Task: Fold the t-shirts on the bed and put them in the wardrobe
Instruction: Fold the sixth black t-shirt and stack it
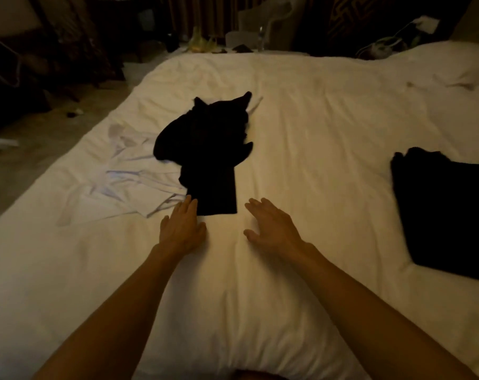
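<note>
The fingers (187,207) of a person's left hand (182,231) lie straight and close together, gripping nothing, their tips at the near left corner of a black cotton t-shirt (208,160) in the middle of a white-covered bed (301,111). The fingers (260,208) of the right hand (271,226) are spread and relaxed, thumb out to the side, also holding nothing, just right of the shirt's near edge and apart from it. Whether that palm rests on the cover or hovers above it cannot be told from here.

The black t-shirt's near part is folded into a narrow strip with a straight near edge. Its far part is bunched in a loose heap, with points of cloth sticking up and out. In the dim light the fabric reads as a flat dark shape and its folds are hard to make out.

Left of the shirt, and partly under it, lies a crumpled white cloth garment (123,185), pale against the bedding. On the right of the bed, well apart from both hands, sits a second dark folded garment (447,215), cut off by the right edge of the view. A white pillow (441,61) lies at the far right. Both bare forearms reach in from the near edge. Beyond the bed, a cluttered table (205,46) and dark curtains are blurred by the low light.
</note>
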A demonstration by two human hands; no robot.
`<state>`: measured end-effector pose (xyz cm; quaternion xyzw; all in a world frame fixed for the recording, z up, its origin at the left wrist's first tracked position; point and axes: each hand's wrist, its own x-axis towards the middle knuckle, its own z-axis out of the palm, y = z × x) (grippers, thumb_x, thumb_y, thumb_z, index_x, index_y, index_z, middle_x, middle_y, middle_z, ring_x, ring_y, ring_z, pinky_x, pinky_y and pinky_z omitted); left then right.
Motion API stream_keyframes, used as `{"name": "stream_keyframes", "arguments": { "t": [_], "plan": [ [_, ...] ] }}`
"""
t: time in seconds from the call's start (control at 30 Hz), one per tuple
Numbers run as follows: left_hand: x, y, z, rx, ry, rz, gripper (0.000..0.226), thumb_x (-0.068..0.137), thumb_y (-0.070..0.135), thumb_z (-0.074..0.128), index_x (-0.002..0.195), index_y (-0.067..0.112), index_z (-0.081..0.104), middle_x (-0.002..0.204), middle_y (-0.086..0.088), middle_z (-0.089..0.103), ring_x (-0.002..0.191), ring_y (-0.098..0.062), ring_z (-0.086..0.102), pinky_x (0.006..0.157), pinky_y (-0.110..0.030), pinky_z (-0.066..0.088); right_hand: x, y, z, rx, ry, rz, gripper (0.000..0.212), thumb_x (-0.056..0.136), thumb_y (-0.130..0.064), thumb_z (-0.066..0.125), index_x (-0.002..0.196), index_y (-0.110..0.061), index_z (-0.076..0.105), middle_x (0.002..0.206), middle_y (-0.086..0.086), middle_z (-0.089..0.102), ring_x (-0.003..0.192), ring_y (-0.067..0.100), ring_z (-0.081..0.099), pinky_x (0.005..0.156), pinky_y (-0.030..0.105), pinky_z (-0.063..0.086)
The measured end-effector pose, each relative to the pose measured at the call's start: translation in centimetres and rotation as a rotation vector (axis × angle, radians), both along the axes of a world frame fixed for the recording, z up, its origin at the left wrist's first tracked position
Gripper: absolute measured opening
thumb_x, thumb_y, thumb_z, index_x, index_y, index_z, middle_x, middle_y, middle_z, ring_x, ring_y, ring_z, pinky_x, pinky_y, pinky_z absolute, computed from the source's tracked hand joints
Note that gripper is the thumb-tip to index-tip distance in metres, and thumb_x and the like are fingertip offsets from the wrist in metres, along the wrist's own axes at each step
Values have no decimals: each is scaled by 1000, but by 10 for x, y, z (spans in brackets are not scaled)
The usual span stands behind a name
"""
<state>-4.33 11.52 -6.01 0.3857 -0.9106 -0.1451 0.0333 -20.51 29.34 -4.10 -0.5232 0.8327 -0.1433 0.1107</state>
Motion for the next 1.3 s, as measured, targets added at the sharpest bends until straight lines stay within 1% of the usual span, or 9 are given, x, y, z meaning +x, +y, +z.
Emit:
{"name": "stream_keyframes", "arguments": {
  "t": [0.23, 0.33, 0.4, 0.47, 0.6, 0.7, 1.0, 1.13, 1.3],
  "plan": [
    [-11, -48, -30, -22, 99, -49, 56, 99, 23, 46, 154, 21, 33, 163, 0, 26, 142, -26, 36, 101, -50, 47, 7, -82, -45, 11, 93, -7, 53, 104, -26, 39, 156, -23, 29, 161, -1, 31, 147, 26, 27, 113, 44, 34],
    [-17, -50, -36, -34, 94, -50, 41, 101, 24, 44, 141, 21, 50, 146, -3, 48, 130, -27, 46, 94, -49, 49, -1, -94, -58, -27, 172, -30, 37, 98, -24, 47, 133, -25, 61, 126, -2, 64, 120, 25, 52, 85, 36, 46],
    [-18, -49, -36, -10, 82, -20, 34, 102, 27, 42, 132, 21, 57, 129, -7, 56, 121, -29, 53, 91, -47, 49, -2, -95, -60, -62, 203, -46, 27, 94, -19, 53, 111, -22, 74, 96, 2, 69, 99, 24, 58, 73, 33, 43],
    [-17, -49, -35, -8, 36, -18, 31, 101, 31, 41, 125, 23, 59, 119, -10, 59, 111, -32, 58, 91, -44, 47, 0, -91, -56, -81, 188, -69, 23, 93, -17, 56, 103, -20, 76, 88, 6, 66, 91, 24, 59, 73, 34, 46],
    [-6, -35, -26, -15, -144, -49, 35, 103, 32, 34, 131, 28, 55, 124, -3, 59, 124, -23, 52, 112, -52, 24, 15, -69, -49, -18, 121, -73, 24, 95, -24, 52, 105, -25, 74, 97, 7, 60, 89, 27, 58, 77, 33, 42],
    [6, -12, -19, -1, -212, -66, 36, 102, 31, 34, 131, 31, 54, 126, 0, 58, 128, -19, 48, 116, -57, 13, 28, -43, -50, 41, 112, -53, 26, 95, -26, 49, 107, -28, 72, 99, 6, 63, 96, 26, 56, 76, 33, 39],
    [59, 77, -4, 3, -252, -151, 36, 103, 30, 32, 124, 28, 60, 120, -1, 64, 121, -22, 54, 110, -47, 25, 79, 51, -37, 155, 11, -30, 33, 97, -31, 43, 122, -30, 65, 112, 8, 61, 107, 29, 50, 83, 38, 35],
    [78, 110, 8, -51, -208, -198, 33, 103, 34, 35, 119, 27, 63, 114, -3, 68, 112, -26, 59, 97, -41, 37, 99, 91, -24, 163, -49, -22, 35, 99, -30, 43, 128, -24, 62, 117, 13, 58, 113, 31, 51, 88, 37, 39],
    [93, 135, 23, -36, 2, -225, 34, 99, 41, 36, 100, 21, 64, 107, -4, 59, 105, -24, 52, 81, -37, 42, 99, 129, 8, -8, -360, -133, 24, 100, -24, 46, 100, -8, 65, 100, 14, 67, 90, 29, 63, 76, 37, 50]
  ]
}}
